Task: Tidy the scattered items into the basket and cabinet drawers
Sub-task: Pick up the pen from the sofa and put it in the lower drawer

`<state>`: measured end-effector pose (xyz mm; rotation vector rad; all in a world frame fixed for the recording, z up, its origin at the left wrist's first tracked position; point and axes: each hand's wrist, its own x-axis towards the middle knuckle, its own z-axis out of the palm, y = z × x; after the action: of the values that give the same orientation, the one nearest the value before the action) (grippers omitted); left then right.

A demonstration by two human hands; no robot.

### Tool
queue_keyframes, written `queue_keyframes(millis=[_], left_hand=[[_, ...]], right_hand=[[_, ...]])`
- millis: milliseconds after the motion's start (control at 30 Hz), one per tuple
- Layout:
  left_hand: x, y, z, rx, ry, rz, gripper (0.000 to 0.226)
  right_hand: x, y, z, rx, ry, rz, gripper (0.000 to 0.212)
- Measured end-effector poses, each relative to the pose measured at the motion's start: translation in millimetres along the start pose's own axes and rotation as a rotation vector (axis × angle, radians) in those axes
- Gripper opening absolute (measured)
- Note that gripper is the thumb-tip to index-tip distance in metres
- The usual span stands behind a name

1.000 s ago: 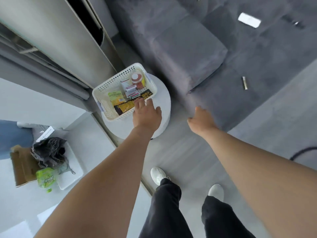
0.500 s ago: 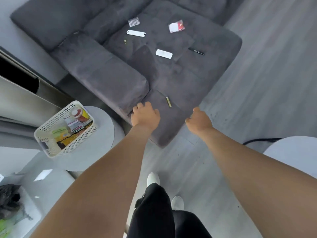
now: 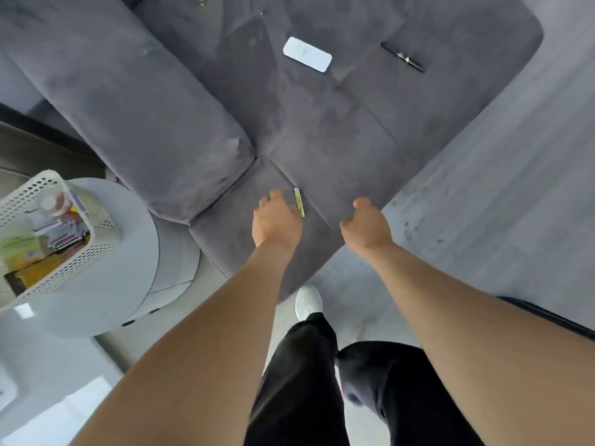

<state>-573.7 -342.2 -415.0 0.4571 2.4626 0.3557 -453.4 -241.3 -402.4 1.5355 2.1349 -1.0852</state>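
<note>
Across the upper half of the frame spreads a dark grey sofa, its thick armrest slanting from the upper left down toward the centre. At the left edge, a round pale worktop carries a white perforated basket, which holds packets and boxes in yellow, green and dark wrappers plus what looks like a small jar with a white lid, though blur makes that uncertain. Below the centre stand the person's black trousers and one white shoe on the grey floor. On the seat cushion in the upper middle lies a flat white rounded device, and well to its right a slim black pen. Near the centre, at the front edge of the seat, lies a small yellowish stick-shaped item. The left hand hovers just beside that item, fingers loosely curled and holding nothing; whether it touches the item I cannot tell. The right hand hangs to the right of it, relaxed, fingers loosely bent, also holding nothing.
</note>
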Motion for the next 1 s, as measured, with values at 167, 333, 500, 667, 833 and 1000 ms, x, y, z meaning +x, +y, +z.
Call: queue_keyframes(millis=[167,333,500,667,833,1000], left_hand=[[67,-11,77,-0.075,-0.036,-0.146,0.055],[107,-8,124,-0.159,0.002,-0.206,0.088],[111,-8,140,-0.127,0.068,-0.219,0.08],[108,8,123,-0.226,-0.006,-0.185,0.053],[110,54,84,-0.34,-0.043,-0.147,0.029],[126,129,37,-0.326,-0.025,0.045,0.032]], right_hand=[[89,22,54,-0.044,-0.069,-0.1,0.049],[125,54,82,-0.046,-0.115,-0.155,0.049],[137,81,71,-0.073,-0.109,-0.114,0.051],[144,63,55,-0.041,-0.113,-0.117,0.053],[150,21,16,-0.015,-0.093,-0.157,0.052],[174,-10,-65,0.01,-0.015,-0.159,0.055]])
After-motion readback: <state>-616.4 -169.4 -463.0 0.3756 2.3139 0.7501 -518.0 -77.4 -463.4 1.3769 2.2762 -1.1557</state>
